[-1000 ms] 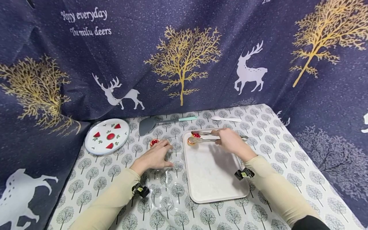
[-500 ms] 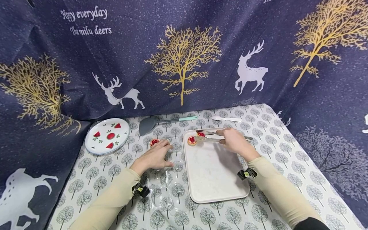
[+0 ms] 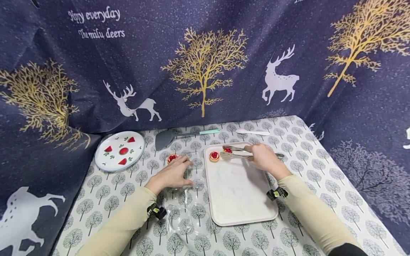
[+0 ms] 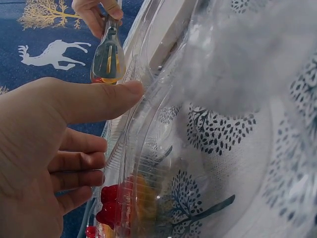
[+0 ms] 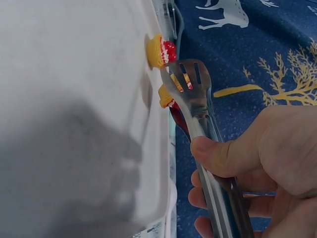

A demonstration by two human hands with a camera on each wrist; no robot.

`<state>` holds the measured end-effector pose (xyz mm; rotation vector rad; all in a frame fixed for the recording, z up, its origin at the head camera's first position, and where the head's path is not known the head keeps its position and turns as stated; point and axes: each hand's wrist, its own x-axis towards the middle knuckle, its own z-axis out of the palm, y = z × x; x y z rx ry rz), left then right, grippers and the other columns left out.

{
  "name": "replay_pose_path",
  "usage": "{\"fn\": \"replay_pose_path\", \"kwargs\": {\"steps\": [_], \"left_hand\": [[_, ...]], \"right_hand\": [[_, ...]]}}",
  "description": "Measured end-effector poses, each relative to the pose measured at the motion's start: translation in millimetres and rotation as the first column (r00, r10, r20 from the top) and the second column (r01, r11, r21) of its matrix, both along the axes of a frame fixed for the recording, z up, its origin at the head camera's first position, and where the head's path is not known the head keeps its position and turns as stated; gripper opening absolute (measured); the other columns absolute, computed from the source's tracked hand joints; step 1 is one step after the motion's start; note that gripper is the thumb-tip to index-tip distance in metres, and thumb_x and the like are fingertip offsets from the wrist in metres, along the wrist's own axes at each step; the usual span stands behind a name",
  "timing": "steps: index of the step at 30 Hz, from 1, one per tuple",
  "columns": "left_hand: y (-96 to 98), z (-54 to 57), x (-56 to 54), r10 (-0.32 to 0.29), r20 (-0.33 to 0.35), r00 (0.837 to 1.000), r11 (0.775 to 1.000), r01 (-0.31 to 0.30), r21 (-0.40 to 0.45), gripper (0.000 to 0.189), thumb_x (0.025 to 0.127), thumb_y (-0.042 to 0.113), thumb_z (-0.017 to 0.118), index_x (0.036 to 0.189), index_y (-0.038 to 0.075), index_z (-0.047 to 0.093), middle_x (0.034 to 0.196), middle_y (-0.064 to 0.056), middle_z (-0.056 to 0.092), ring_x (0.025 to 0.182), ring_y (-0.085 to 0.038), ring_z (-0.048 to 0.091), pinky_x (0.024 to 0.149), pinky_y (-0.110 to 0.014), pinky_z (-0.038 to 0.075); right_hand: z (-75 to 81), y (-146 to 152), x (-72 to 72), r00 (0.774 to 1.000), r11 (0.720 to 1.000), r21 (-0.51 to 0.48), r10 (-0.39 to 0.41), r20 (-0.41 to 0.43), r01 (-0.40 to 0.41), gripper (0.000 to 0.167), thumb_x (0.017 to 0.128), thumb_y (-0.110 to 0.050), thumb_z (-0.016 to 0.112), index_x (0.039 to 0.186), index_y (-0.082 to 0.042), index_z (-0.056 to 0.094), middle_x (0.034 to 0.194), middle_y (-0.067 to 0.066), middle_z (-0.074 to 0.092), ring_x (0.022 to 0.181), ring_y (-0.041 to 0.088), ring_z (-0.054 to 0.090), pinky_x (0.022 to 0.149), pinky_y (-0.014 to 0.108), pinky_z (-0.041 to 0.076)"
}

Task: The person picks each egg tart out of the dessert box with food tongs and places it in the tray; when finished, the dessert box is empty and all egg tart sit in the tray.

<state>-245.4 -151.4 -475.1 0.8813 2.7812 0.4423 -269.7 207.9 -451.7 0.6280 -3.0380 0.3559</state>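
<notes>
My right hand (image 3: 264, 158) grips metal tongs (image 3: 238, 155), thumb on one arm and fingers on the other. The slotted tips (image 5: 190, 79) stand around a small red-topped tart (image 3: 227, 150) at the far edge of the white tray (image 3: 240, 192); the tips partly hide it. To its left, another tart (image 3: 214, 156) sits upright on the tray. My left hand (image 3: 172, 173) rests at a clear plastic container (image 3: 179, 217), thumb straight and apart from the fingers, near the ribbed rim. Beside those fingers a red-topped tart (image 3: 172, 158) shows inside the container.
At the back left lies a white plate (image 3: 112, 163) with watermelon pictures. A grey spatula (image 3: 164, 140) with a mint handle and a white spoon (image 3: 252, 132) lie along the back. A dark fabric backdrop (image 3: 221, 99) hangs behind the table.
My right hand and the tongs have shifted right, off the left tart, which is now uncovered. The other tart has moved right with the tongs. My left hand has stayed put.
</notes>
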Motion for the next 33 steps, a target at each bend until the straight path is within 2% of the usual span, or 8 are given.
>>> {"fn": "replay_pose_path", "kwargs": {"steps": [8,12,19,27,33], "left_hand": [[0.5,0.4,0.5,0.010,-0.003,1.000,1.000,-0.010,-0.019,0.078,0.074,0.046,0.080,0.135,0.005,0.054,0.125,-0.006,0.054,0.124,-0.023,0.048,0.115,-0.045,0.034],[0.8,0.3,0.7,0.015,-0.001,1.000,1.000,-0.015,-0.019,0.078,0.074,0.046,0.080,0.135,0.005,0.054,0.126,-0.005,0.053,0.128,-0.025,0.046,0.118,-0.047,0.030],[0.7,0.1,0.5,0.012,-0.005,1.000,1.000,-0.012,-0.015,0.078,0.074,0.046,0.081,0.135,0.005,0.054,0.125,-0.006,0.053,0.125,-0.024,0.047,0.116,-0.046,0.033],[0.7,0.9,1.5,0.008,0.002,1.000,1.000,-0.008,0.000,0.077,0.074,0.044,0.081,0.134,0.004,0.055,0.124,-0.007,0.054,0.125,-0.024,0.048,0.116,-0.046,0.033],[0.5,1.0,1.5,0.010,0.000,1.000,1.000,-0.010,-0.005,0.077,0.074,0.044,0.081,0.135,0.004,0.054,0.121,-0.007,0.055,0.116,-0.020,0.050,0.111,-0.042,0.038]], "right_hand": [[-3.9,2.4,-0.3,1.000,1.000,0.011,-0.019,0.003,0.019,0.038,0.076,-0.010,0.079,0.113,-0.011,0.068,0.086,0.013,0.071,0.072,0.028,0.064,0.061,0.044,0.058],[-7.3,4.9,0.0,1.000,1.000,0.015,0.004,-0.017,-0.004,0.035,0.075,-0.010,0.079,0.108,-0.011,0.068,0.082,0.011,0.071,0.069,0.028,0.064,0.063,0.046,0.058],[-9.8,6.3,1.1,0.998,0.999,0.032,0.024,-0.051,-0.022,0.034,0.074,-0.010,0.080,0.105,-0.011,0.067,0.083,0.013,0.070,0.071,0.032,0.064,0.064,0.049,0.058],[-5.1,7.5,5.2,1.000,0.999,0.033,0.026,-0.013,-0.025,0.043,0.073,-0.008,0.078,0.114,-0.008,0.066,0.092,0.017,0.072,0.075,0.033,0.066,0.068,0.049,0.058],[-1.1,9.4,8.2,1.000,1.000,0.013,-0.001,0.012,0.000,0.049,0.074,-0.008,0.076,0.121,-0.008,0.064,0.102,0.018,0.072,0.082,0.035,0.067,0.068,0.049,0.059]]}}
